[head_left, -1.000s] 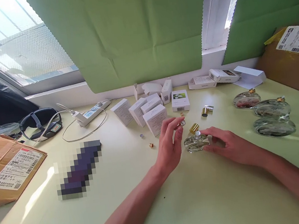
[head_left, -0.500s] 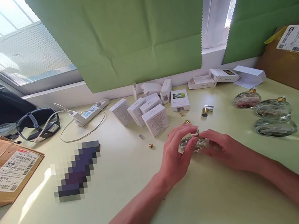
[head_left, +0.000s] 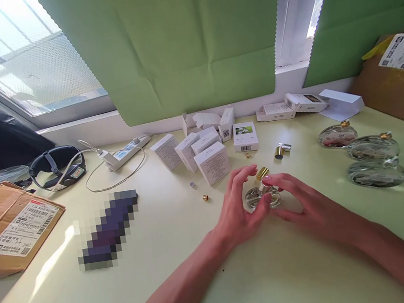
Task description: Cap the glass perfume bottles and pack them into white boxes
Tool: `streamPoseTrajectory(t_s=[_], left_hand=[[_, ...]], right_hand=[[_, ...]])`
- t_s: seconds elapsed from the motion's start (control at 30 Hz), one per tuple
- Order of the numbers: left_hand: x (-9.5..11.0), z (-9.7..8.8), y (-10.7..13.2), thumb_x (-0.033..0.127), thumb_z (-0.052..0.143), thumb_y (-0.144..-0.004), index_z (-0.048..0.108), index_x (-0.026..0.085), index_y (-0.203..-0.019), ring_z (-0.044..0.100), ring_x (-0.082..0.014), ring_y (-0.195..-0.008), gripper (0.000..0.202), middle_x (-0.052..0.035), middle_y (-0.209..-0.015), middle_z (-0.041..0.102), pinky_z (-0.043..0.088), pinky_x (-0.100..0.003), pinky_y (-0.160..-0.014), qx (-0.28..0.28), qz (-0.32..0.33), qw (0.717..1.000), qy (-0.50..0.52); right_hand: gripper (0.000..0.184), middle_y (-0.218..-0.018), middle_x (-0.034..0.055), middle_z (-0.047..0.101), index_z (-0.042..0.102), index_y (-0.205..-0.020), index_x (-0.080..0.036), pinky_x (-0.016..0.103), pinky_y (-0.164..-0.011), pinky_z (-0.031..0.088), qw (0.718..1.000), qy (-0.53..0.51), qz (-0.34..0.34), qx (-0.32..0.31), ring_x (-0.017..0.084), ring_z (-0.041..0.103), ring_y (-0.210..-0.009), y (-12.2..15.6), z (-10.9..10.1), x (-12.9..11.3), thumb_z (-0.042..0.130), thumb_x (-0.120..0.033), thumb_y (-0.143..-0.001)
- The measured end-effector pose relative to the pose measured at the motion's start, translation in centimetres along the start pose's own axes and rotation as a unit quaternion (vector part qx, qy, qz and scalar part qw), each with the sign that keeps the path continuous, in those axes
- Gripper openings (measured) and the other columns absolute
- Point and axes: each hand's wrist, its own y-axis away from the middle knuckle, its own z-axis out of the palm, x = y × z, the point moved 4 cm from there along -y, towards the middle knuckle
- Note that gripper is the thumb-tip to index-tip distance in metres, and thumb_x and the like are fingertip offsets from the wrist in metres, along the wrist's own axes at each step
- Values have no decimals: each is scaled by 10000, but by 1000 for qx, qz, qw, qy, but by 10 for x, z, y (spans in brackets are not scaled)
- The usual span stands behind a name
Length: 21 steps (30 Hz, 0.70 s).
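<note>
A clear glass perfume bottle [head_left: 252,198] with a silvery neck piece lies on the table between my hands. My left hand [head_left: 238,209] is on its left side, fingers raised and spread apart from the thumb. The left thumb tip is by the bottle's neck, touching or just in front of it. From the right, my right hand [head_left: 302,200] reaches over with its fingers stretched out. Its fingertips touch the top of the neck, while its thumb is lower, near the bottle's right edge. A gold cylindrical cap [head_left: 262,173] lies just behind the bottle. Fingers partly hide the bottle.
Several glass bottles [head_left: 377,174] lie at the right. Gold and silver caps [head_left: 279,151] and a small gold ring [head_left: 205,197] lie nearby. White boxes [head_left: 212,164] stand behind. A power strip [head_left: 127,153], a pixelated dark object [head_left: 111,227] and a carton [head_left: 17,225] are leftward.
My left fingers have lifted off the bottle's top and spread. My right fingers have moved left and up onto the neck. The gold cap behind shows more fully; the view has shifted slightly.
</note>
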Motion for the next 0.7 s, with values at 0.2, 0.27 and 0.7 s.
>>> streamPoseTrajectory(t_s=[0.2,0.27,0.7], left_hand=[[0,2,1,247,602,-935,410,284,-1430,566,-228,-1212,533,-111,-1328,544,492,-416,-1037,-26,-5,999,-21],[0,2,1,232,591,-939,426,282,-1414,575,-222,-1200,506,-108,-1316,550,499,-406,-1031,-29,-12,999,-21],[-1,1,-2,277,585,-978,575,238,-1153,602,-194,-1138,180,-84,-1212,579,523,-389,-986,-20,-17,1000,-12]], right_hand=[[566,-1481,54,492,329,-1502,-461,490,-1040,501,1000,-5,-12,1,280,499,-1353,-1,-2,-1,532,-312,-995],[573,-1460,55,511,329,-1503,-464,493,-1043,501,1000,-6,-16,4,284,508,-1345,-1,-2,-1,537,-312,-991],[625,-1474,33,476,278,-1515,-490,469,-1070,475,1000,-22,-19,-9,257,512,-1325,-4,0,-3,553,-293,-990]])
